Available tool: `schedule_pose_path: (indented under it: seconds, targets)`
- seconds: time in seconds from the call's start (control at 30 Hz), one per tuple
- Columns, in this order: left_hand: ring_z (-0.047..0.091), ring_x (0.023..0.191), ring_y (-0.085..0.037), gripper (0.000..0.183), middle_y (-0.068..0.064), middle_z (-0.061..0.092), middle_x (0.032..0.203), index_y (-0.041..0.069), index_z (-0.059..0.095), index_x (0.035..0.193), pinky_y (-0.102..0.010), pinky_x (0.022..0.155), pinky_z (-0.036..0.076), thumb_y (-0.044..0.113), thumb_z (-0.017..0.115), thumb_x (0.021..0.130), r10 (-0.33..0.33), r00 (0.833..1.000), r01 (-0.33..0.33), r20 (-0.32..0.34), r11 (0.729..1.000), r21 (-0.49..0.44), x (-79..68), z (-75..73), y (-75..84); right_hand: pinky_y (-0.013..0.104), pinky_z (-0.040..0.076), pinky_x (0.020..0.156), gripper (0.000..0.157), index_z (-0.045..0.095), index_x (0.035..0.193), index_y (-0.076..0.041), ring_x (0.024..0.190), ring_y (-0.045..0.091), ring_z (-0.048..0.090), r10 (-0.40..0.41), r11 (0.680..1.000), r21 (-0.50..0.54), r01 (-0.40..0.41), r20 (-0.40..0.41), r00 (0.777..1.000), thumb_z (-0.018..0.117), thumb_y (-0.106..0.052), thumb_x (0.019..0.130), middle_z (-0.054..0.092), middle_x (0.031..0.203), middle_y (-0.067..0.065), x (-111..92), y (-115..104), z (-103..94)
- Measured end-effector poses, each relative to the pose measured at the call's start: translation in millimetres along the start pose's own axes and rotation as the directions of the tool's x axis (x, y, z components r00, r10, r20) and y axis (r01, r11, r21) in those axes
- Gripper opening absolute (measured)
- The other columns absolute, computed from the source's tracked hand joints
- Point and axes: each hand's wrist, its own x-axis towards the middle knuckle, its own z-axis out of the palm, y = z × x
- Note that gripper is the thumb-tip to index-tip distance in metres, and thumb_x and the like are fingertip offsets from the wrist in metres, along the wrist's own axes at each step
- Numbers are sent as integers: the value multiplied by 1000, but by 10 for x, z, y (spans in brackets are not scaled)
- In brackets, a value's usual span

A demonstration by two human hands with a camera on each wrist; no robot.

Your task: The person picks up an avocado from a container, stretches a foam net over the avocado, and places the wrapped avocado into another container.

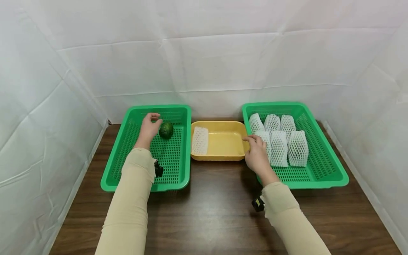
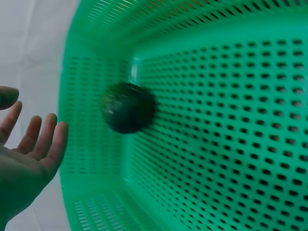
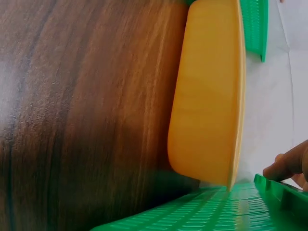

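A dark green, rounded avocado [image 1: 166,130] lies in the far part of the left green basket [image 1: 169,168]. My left hand [image 1: 149,128] hovers over that basket just left of the avocado, fingers loosely bent and holding nothing. In the left wrist view the fingers [image 2: 57,142] are spread apart from the avocado [image 2: 128,107]. Over the near left edge of the right green basket [image 1: 322,170] is my right hand [image 1: 256,156], relaxed and without anything in it. Its fingertips overlap the right end of the yellow tray [image 1: 224,143] in the head view.
One white foam net sleeve [image 1: 200,141] lies at the left end of the yellow tray. Several filled foam net sleeves [image 1: 279,148] stand in two rows in the right basket. Brown wooden table [image 1: 204,212] below; white sheeting [image 1: 220,63] hangs behind and at both sides.
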Motion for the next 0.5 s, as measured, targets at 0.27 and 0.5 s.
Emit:
schedule_pose_path:
  seconds: [0.27, 0.5]
  targets:
    - [13, 134, -42, 64, -25, 9, 148, 9, 10, 148, -56, 101, 26, 21, 47, 97, -111, 988, 81, 108, 964, 251, 94, 122, -258, 51, 35, 90, 47, 53, 123, -4, 116, 41, 28, -4, 1000, 15, 4, -35, 999, 37, 13, 83, 32, 138, 13, 6, 39, 46]
    - [-2, 135, -46, 77, -21, -10, 151, 15, 1, 150, -62, 100, 23, 17, 54, 94, -107, 975, -16, 193, 838, 545, 182, 206, -345, 48, 36, 87, 43, 55, 120, -5, 112, 39, 31, -6, 1000, -24, 5, -59, 998, 38, 12, 84, 34, 136, 13, 15, 52, 78]
